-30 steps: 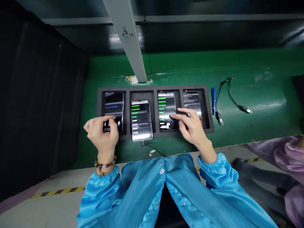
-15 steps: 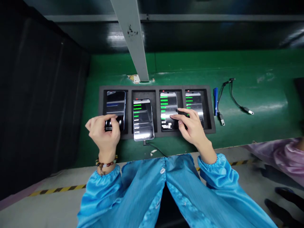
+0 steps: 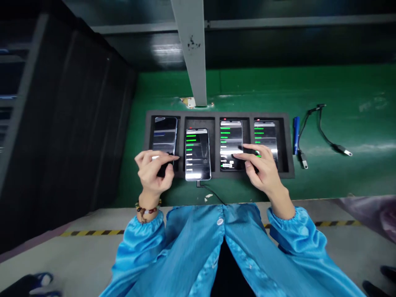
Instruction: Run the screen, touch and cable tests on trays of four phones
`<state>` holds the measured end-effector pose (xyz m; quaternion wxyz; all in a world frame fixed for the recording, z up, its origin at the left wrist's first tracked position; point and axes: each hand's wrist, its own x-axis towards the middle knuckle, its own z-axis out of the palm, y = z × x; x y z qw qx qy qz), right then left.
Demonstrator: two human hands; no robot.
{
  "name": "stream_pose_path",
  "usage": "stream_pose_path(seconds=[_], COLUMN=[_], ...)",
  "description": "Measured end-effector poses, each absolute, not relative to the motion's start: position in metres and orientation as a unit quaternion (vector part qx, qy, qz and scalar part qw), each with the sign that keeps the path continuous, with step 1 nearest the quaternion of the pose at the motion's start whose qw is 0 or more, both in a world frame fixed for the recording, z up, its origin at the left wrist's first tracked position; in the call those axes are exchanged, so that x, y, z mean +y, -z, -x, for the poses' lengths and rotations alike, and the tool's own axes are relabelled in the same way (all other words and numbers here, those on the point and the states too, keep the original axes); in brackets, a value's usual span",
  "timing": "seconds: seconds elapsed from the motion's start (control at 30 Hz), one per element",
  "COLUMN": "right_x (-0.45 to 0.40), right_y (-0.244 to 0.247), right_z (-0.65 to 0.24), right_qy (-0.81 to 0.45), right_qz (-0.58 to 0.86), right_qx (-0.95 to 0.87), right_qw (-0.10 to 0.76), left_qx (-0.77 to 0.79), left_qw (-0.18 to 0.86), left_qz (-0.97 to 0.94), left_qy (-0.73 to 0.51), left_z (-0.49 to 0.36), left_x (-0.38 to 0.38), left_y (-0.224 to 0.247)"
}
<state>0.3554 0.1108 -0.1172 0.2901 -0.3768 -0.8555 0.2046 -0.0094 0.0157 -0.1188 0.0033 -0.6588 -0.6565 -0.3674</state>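
Observation:
Several smartphones are in a black foam tray with compartments. Over the lower part of the leftmost phone is my left hand, index finger stretched right and thumb apart, holding nothing. The second phone lies partly over the tray's front edge, with a black cable plugged into its lower end. My right hand has its index fingertip at the screen of the third phone; its fingers are apart. That hand partly covers the rightmost phone. Lists of green and white text show on three screens.
A blue pen and black cables with metal plugs lie right of the tray on the green table. Behind the tray stands a grey post. A dark panel rises on the left.
My left hand has opened from a pinch, its index finger now reaching right. My right hand stays at the third phone. The whole view has shifted, so things appear further right.

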Motion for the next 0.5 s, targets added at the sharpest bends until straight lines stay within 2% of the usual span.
stream_pose_path(seconds=[0.23,0.5], right_x=[0.109,0.1081], right_y=[0.1173,0.1191], right_z=[-0.3534,-0.3537], right_qy=[-0.194,-0.194], right_qz=[0.397,0.412], right_qx=[-0.843,-0.836], right_qw=[0.306,0.306], left_qx=[-0.619,-0.585], left_qw=[-0.089,-0.091], left_qz=[0.7,0.732], left_qy=[0.344,0.337], left_z=[0.0006,-0.0003], left_x=[0.0151,0.0165], left_y=[0.1111,0.1107])
